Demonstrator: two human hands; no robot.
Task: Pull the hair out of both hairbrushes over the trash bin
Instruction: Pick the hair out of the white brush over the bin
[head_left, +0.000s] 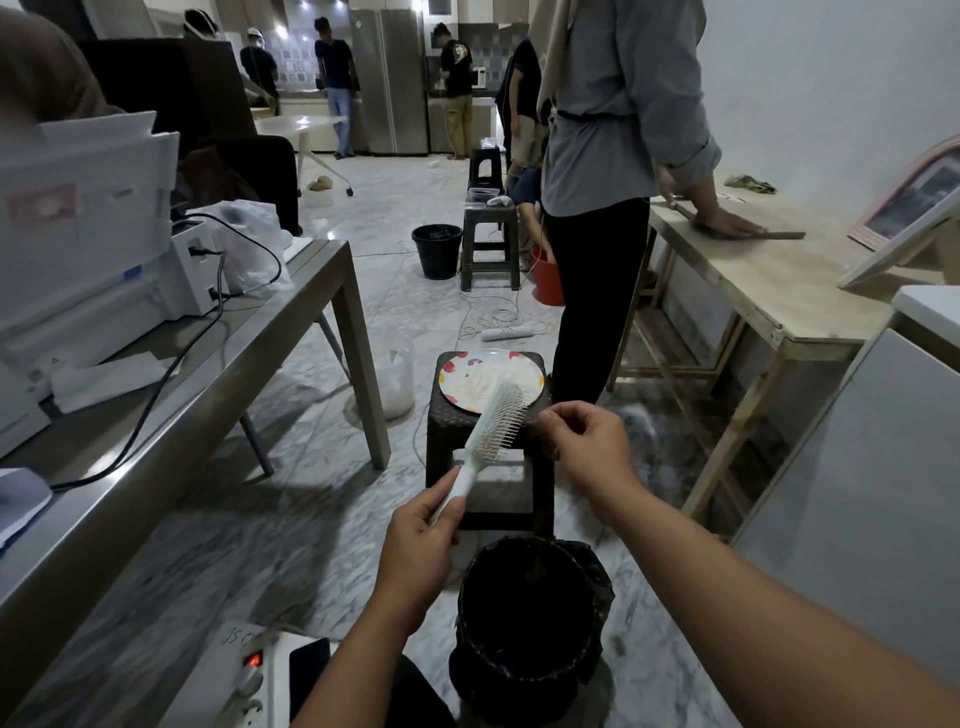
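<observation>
My left hand (423, 525) grips the handle of a pale mint hairbrush (491, 434), which points up and away with its bristles facing right. At the bristles, my right hand (584, 441) has its fingertips pinched together; whether they hold hair is too small to tell. A black trash bin (530, 618) lined with a dark bag stands on the floor just below and in front of both hands. Only one hairbrush is visible.
A dark plastic stool (488, 467) stands behind the bin with a flowered plate (462, 376) on top. A person in grey (613, 156) stands at a wooden table (769, 280) to the right. A metal table (156, 395) with a printer is at the left. A power strip (249, 675) lies at the bottom left.
</observation>
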